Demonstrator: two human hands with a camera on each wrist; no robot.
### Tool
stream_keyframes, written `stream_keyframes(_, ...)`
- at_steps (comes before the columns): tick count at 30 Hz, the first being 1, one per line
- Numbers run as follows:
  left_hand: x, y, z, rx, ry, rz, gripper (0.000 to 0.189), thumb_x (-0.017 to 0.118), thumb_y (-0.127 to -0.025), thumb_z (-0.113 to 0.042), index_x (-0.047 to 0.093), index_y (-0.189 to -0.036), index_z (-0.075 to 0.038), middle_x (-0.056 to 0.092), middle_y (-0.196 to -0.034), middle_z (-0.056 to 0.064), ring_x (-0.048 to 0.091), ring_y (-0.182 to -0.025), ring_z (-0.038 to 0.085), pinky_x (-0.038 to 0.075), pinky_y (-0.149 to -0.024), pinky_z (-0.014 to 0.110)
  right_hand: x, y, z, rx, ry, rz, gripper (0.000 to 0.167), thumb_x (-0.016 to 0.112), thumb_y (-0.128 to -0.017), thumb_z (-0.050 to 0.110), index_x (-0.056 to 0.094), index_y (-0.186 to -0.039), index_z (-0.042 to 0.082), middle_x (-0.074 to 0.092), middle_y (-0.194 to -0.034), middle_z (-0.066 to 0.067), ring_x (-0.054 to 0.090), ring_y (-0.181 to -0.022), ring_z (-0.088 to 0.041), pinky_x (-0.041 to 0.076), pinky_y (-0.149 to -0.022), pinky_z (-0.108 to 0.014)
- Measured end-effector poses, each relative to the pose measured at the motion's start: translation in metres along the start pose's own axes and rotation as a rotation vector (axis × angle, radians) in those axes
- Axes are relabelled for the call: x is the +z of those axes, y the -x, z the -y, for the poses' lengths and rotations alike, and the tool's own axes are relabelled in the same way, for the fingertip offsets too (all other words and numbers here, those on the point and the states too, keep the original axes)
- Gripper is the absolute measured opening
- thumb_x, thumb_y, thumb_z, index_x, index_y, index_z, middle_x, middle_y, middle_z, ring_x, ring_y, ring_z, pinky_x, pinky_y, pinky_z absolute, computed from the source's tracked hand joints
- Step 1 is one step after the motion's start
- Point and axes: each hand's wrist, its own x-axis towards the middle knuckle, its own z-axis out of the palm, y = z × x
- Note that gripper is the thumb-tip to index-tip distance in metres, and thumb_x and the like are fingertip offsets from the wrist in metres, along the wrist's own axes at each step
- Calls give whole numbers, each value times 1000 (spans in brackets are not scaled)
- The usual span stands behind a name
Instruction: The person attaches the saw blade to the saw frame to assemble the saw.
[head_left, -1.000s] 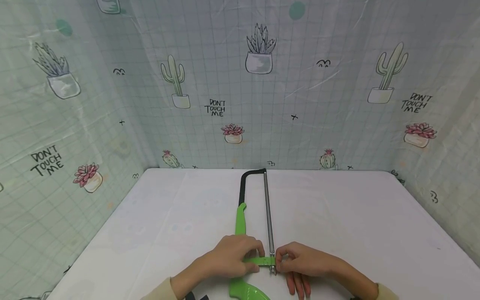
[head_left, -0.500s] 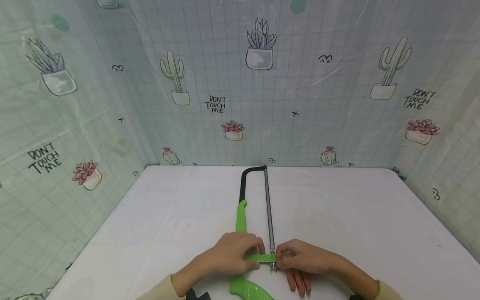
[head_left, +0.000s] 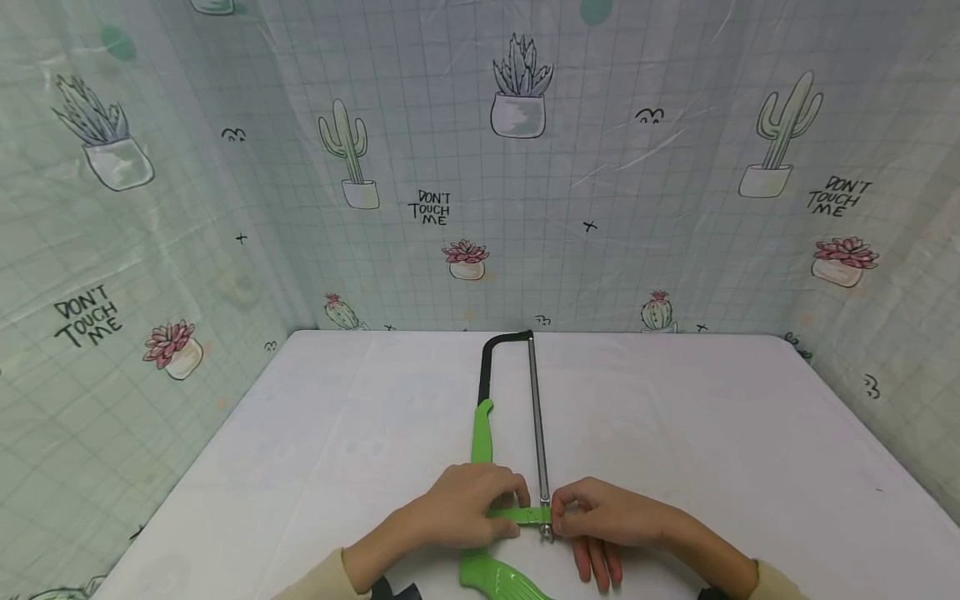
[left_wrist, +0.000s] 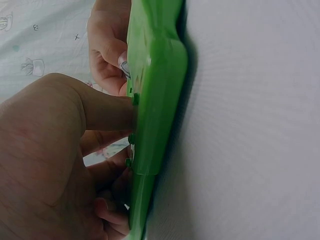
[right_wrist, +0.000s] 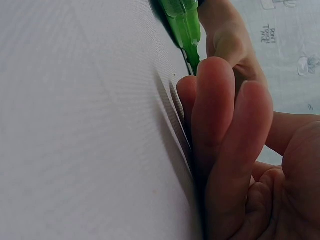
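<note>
A hacksaw (head_left: 482,437) lies on the white table, its black front bow pointing away and its grey blade (head_left: 537,417) on the right. My left hand (head_left: 461,507) holds the green frame near its crosspiece (head_left: 525,517), thumb and fingers curled about it. In the left wrist view, the left thumb (left_wrist: 107,111) presses the green handle (left_wrist: 159,95). At the crosspiece's right end, my right hand (head_left: 615,515) pinches with thumb and index finger; what lies between them is hidden. A small metal wing nut (head_left: 547,533) sits just below. The other right fingers (right_wrist: 215,100) hang loosely near the tabletop.
The white table (head_left: 712,433) stretches out on both sides of the saw. A cloth printed with cacti (head_left: 517,192) hangs behind and at the sides. A dark object (head_left: 397,590) shows at the bottom edge beside the left forearm.
The head view has tilted slightly downward, so everything sits a little higher in it. Both hands and the hacksaw keep their places relative to each other.
</note>
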Motion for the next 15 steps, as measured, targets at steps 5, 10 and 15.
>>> stream_keyframes(5, 1, 0, 0, 2, 1, -5, 18, 77, -87, -36, 70, -104, -35, 60, -86, -22, 52, -80, -4, 42, -72, 19, 0, 0, 0, 2, -1, -2, 17, 49, -104, 16, 60, -106, 3, 72, -66, -8, 65, -46, -12, 50, -40, -27)
stream_keyframes(10, 1, 1, -1, -2, -3, -3, 18, 76, -87, -36, 70, -104, -35, 59, -86, -22, 52, -80, -4, 42, -72, 19, 1, 1, 0, 6, -10, -4, 17, 50, -105, 17, 60, -106, 3, 72, -66, -7, 65, -45, -11, 49, -40, -25)
stream_keyframes(15, 0, 1, -2, -6, 5, 1, 18, 76, -87, -36, 70, -104, -35, 60, -86, -22, 52, -80, -4, 42, -72, 19, 1, 2, 1, 11, -19, -1, 17, 49, -105, 17, 60, -106, 3, 72, -67, -8, 65, -46, -11, 49, -41, -24)
